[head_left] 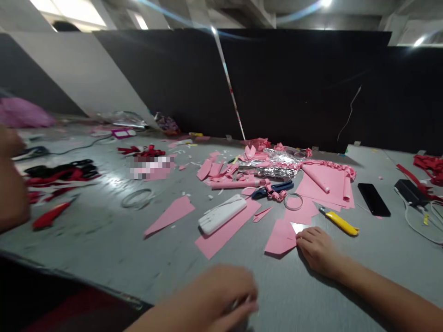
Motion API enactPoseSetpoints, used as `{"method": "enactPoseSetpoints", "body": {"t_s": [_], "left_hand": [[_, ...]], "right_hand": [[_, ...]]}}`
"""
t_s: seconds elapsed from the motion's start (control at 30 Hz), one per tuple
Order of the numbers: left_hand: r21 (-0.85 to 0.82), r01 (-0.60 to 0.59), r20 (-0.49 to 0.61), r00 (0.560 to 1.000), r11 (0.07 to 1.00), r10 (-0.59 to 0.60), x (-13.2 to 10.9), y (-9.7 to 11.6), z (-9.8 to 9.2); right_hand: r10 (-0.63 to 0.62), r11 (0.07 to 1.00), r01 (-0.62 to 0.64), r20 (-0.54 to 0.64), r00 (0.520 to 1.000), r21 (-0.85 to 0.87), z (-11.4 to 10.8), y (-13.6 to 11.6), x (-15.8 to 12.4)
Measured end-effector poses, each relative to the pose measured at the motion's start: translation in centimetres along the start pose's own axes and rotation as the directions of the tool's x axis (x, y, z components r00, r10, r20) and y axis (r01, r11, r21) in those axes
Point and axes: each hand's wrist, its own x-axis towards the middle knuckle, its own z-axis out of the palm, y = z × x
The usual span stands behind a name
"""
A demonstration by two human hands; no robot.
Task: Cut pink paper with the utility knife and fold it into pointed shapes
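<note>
My right hand (320, 251) rests on the grey table with its fingers closed at the right edge of a cut piece of pink paper (279, 237). Nearer to me, my left hand (221, 295) is raised at the bottom centre, blurred, its fingers curled in. What it grips, if anything, I cannot make out. A yellow utility knife (341, 223) lies just beyond my right hand, blade out. Past the pink piece are a roll of clear tape (293, 201), dark blue pliers (273, 190) and a white oblong case (223, 214) on a pink strip (221, 235).
Pink sheets (325, 184), folded scraps and crumpled foil (273, 168) pile up at the back centre. A black phone (374, 199) and a black adapter (411, 192) lie right. Another person's arm (12, 184) is at far left, near a red-handled tool (51, 216). A dark partition (287, 87) stands behind.
</note>
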Motion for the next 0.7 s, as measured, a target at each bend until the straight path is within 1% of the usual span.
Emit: {"method": "enactPoseSetpoints", "body": {"t_s": [0.03, 0.13, 0.2, 0.23, 0.27, 0.33, 0.5, 0.6, 0.7], "left_hand": [[0.03, -0.042, 0.017, 0.999, 0.999, 0.042, 2.1, -0.8, 0.6], [0.119, -0.122, 0.016, 0.993, 0.985, 0.121, 8.6, -3.3, 2.9], [0.144, -0.169, 0.023, 0.986, 0.975, 0.167, 11.4, -4.8, 4.4], [0.155, -0.183, 0.017, 0.983, 0.971, 0.183, 12.2, -5.4, 5.0], [0.166, -0.19, 0.004, 0.981, 0.968, 0.192, 12.5, -5.9, 5.5], [0.189, -0.207, -0.017, 0.977, 0.96, 0.214, 12.4, -6.5, 6.1], [0.238, -0.237, -0.051, 0.965, 0.942, 0.256, 11.8, -7.4, 6.8], [0.224, -0.239, -0.077, 0.962, 0.945, 0.262, 12.0, -7.6, 7.1], [0.175, -0.228, -0.119, 0.961, 0.958, 0.251, 12.2, -7.6, 7.2]], "right_hand": [[-0.004, 1.0, 0.004, 0.008, 1.0, -0.016, -0.1, -0.1, -0.1], [0.024, 0.999, -0.024, 0.011, 1.0, -0.048, -0.5, -0.1, -0.5], [0.052, 0.997, -0.052, 0.004, 0.999, -0.049, -0.6, 0.0, -0.8], [0.06, 0.997, -0.06, 0.002, 0.998, -0.044, -0.6, 0.1, -0.9], [0.063, 0.997, -0.063, -0.001, 0.998, -0.038, -0.6, 0.2, -0.9], [0.057, 0.998, -0.058, -0.009, 0.998, -0.022, -0.7, 0.5, -0.8], [0.041, 0.999, -0.04, -0.074, 0.996, 0.01, -0.7, 0.8, -0.1], [0.037, 0.999, -0.032, -0.098, 0.995, 0.044, -0.6, 0.9, 0.0], [0.046, 0.996, -0.038, -0.099, 0.994, 0.081, -0.6, 0.9, -0.1]]}}
